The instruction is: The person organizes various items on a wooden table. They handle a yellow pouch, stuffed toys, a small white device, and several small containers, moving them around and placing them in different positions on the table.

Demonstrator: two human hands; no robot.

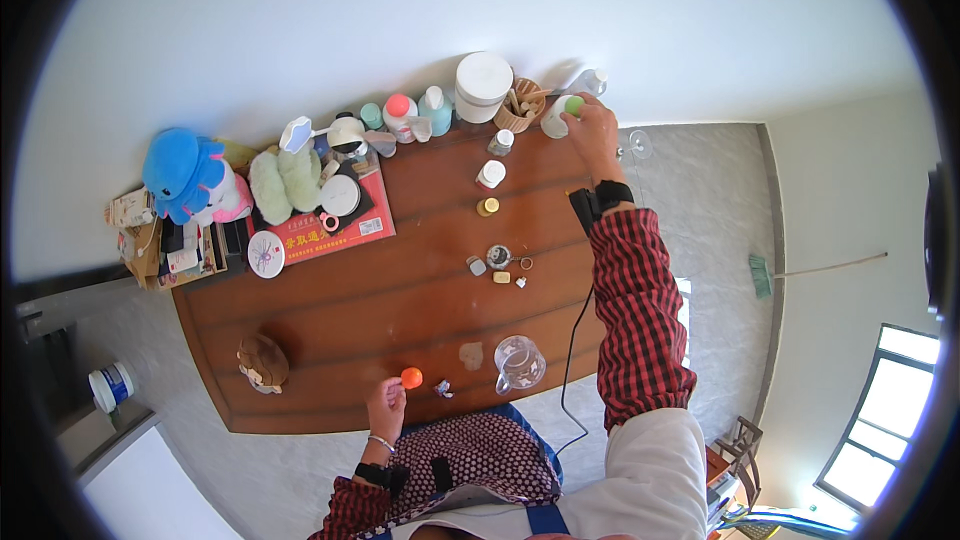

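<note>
My right hand (594, 129) reaches to the far right corner of the wooden table and grips the green cap of a white bottle (556, 120). Beside it stand a clear plastic bottle (587, 82) and a striped round container (517, 116) with wooden pieces inside. At the near edge my left hand (387, 406) has its fingertips against a small orange ball-like object (412, 378); whether they grip it is unclear. A small crumpled wrapper (444, 389) and a clear glass mug (520, 363) lie to its right.
Small jars (491, 175), a round keychain (499, 257) and little boxes (501, 277) occupy the middle right. A brown figurine (263, 363) sits at the left. Plush toys (177, 174), a red folder (337, 229), a white canister (484, 86) and pump bottles (435, 112) line the wall side.
</note>
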